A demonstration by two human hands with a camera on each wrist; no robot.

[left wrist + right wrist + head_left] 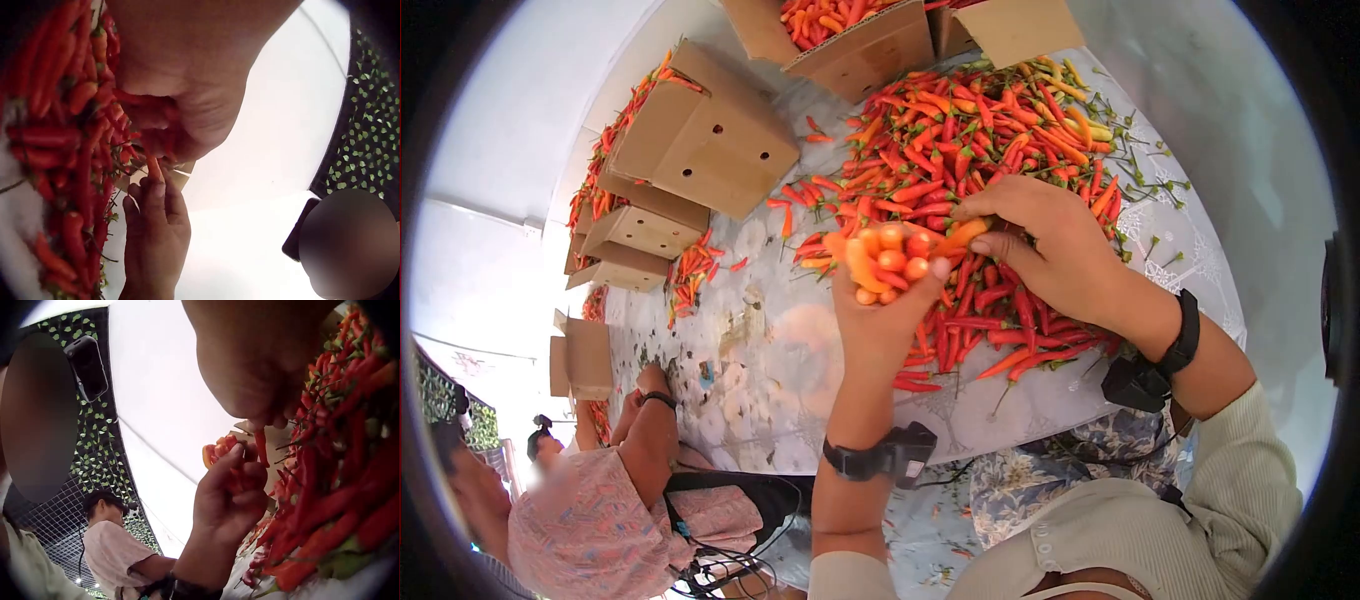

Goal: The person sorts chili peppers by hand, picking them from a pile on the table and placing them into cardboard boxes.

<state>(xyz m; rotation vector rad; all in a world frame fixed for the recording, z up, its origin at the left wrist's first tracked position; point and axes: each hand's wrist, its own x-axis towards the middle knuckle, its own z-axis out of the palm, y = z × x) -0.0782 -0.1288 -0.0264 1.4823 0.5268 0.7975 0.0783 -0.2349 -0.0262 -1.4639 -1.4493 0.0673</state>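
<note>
My left hand (872,325) grips a bunch of orange and red chillies (890,262) above the front of a big chilli pile (945,130). Their rounded ends face up, and the right wrist view shows the left fingers (247,478) curled round them. Just beside the bunch, my right hand (1065,245) pinches one orange chilli (968,235) between thumb and forefinger. That chilli (154,169) also appears between the fingertips in the left wrist view. The palm side of the left hand is partly in shadow there.
Cardboard boxes (700,135) of chillies line the left side, with another box (870,50) at the back. Loose green stems (1165,185) lie right of the pile on the patterned tablecloth (790,400). Another person (600,520) sits at the left.
</note>
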